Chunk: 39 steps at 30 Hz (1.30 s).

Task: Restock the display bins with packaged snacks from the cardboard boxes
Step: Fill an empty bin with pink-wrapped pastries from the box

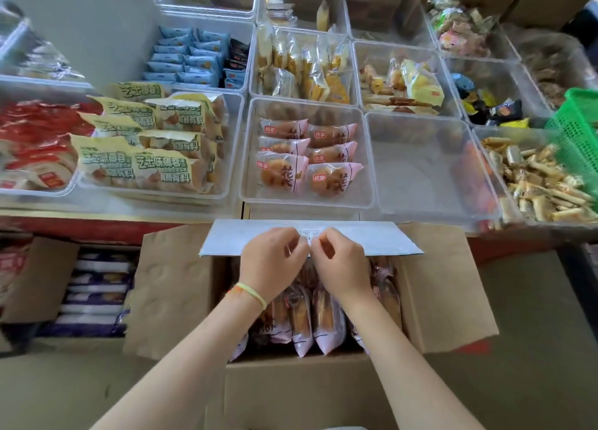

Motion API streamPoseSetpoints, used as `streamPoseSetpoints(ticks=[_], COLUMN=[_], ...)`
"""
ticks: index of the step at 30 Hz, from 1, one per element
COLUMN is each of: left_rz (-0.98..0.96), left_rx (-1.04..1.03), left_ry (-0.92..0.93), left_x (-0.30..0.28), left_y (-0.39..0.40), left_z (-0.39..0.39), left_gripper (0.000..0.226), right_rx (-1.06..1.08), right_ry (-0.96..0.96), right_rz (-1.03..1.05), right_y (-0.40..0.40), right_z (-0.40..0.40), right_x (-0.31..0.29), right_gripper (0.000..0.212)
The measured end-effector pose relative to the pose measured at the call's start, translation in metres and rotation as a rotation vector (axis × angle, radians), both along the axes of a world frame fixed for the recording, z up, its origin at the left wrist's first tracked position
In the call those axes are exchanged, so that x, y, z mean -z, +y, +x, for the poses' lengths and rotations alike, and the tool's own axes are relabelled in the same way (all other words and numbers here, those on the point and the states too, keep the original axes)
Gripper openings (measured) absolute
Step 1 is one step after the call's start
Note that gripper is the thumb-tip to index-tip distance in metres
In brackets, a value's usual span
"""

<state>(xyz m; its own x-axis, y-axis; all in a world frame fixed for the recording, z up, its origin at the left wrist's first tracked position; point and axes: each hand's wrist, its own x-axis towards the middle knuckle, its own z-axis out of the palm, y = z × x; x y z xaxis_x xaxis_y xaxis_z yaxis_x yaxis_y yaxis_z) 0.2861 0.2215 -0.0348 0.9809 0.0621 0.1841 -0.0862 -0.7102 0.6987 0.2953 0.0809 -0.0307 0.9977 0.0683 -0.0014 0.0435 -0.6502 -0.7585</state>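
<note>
L hand [271, 261] and R hand [343, 264] sit side by side over the open cardboard box [181, 287], knuckles nearly touching at the box's far edge. Fingers of both are curled in, tips meeting at the near edge of a pale sheet [382, 238] lying across the far flap; looks like a pinch on it, but can't tell for sure what the fingertips hold. L wrist has a yellow-green band [254, 295].

Under the hands, box is packed w/ pink-and-white wrapped cakes [326, 322] standing on end in rows. Side flaps are folded out L and R.

Just beyond the box, on the worktop [97, 224], a clear bin [307, 199] holds the same pink-wrapped cakes lying flat, two columns; near strip of the bin's floor is bare. Bin to its R [430, 170] is clear plastic w/ nothing visible inside. Bin to its L [226, 144] has yellow-green bread packs stacked at angles. Further L, red-and-white packs [35, 144].

Back row: blue packets [184, 60], yellow-wrapped pastries [304, 67], mixed buns [401, 80]. Far R: small stick-shaped snacks [543, 183] and a green mesh basket [579, 131].

Lower L, second open box [35, 280] w/ purple-and-white packs.
</note>
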Motion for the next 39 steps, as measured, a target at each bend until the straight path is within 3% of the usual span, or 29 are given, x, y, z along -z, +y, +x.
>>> streamPoseSetpoints(ticks=[3, 6, 8, 11, 14, 20, 25, 28, 31, 32, 34, 36, 39], left_rz=[0.033, 0.018, 0.091, 0.209, 0.206, 0.291, 0.253, 0.145, 0.061, -0.059, -0.506, -0.961, -1.047], left_rx=[0.04, 0.056, 0.041, 0.075, 0.13, 0.166, 0.149, 0.104, 0.076, 0.056, 0.027, 0.064, 0.197], left_ry=[-0.03, 0.066, 0.262, 0.646, 0.838, 0.887, 0.914, 0.919, 0.827, 0.79, 0.79, 0.81, 0.744], left_x=[0.004, 0.017, 0.033, 0.06, 0.082, 0.094, 0.094, 0.09, 0.073, 0.062, 0.031, -0.002, -0.047], left_y=[-0.001, 0.002, 0.005, 0.008, 0.007, -0.001, 0.002, 0.007, 0.009, 0.009, 0.007, 0.004, 0.002], left_z=[-0.017, -0.032, -0.036, -0.044, -0.055, -0.065, -0.063, -0.056, -0.049, -0.045, -0.036, -0.026, -0.011], left_gripper=[0.037, 0.043, 0.042, 0.018, 0.046, 0.061, 0.059, 0.052, 0.045, 0.042, 0.044, 0.066, 0.068], right_rx=[-0.032, -0.09, -0.119, -0.17, -0.139, -0.023, -0.015, -0.056, -0.117, -0.142, -0.16, -0.186, -0.295], right_ry=[-0.142, -0.214, -0.079, 0.369, 0.712, 0.781, 0.821, 0.879, 0.859, 0.88, 0.91, 0.896, 0.851], right_rz=[-0.061, -0.106, -0.166, -0.511, -0.756, -0.78, -0.734, -0.618, -0.282, -0.108, 0.225, 0.536, 0.835], right_y=[0.0, -0.005, -0.01, -0.016, -0.021, -0.011, -0.012, -0.031, -0.061, -0.07, -0.087, -0.1, -0.104], right_z=[-0.013, -0.023, -0.031, -0.038, -0.046, -0.068, -0.064, -0.057, -0.051, -0.048, -0.041, -0.032, -0.016], right_x=[0.004, 0.011, 0.02, 0.035, 0.064, 0.108, 0.11, 0.081, 0.038, 0.021, -0.011, -0.033, -0.056], right_gripper=[0.027, 0.025, 0.025, 0.014, 0.047, 0.088, 0.087, 0.099, 0.082, 0.076, 0.071, 0.065, 0.066])
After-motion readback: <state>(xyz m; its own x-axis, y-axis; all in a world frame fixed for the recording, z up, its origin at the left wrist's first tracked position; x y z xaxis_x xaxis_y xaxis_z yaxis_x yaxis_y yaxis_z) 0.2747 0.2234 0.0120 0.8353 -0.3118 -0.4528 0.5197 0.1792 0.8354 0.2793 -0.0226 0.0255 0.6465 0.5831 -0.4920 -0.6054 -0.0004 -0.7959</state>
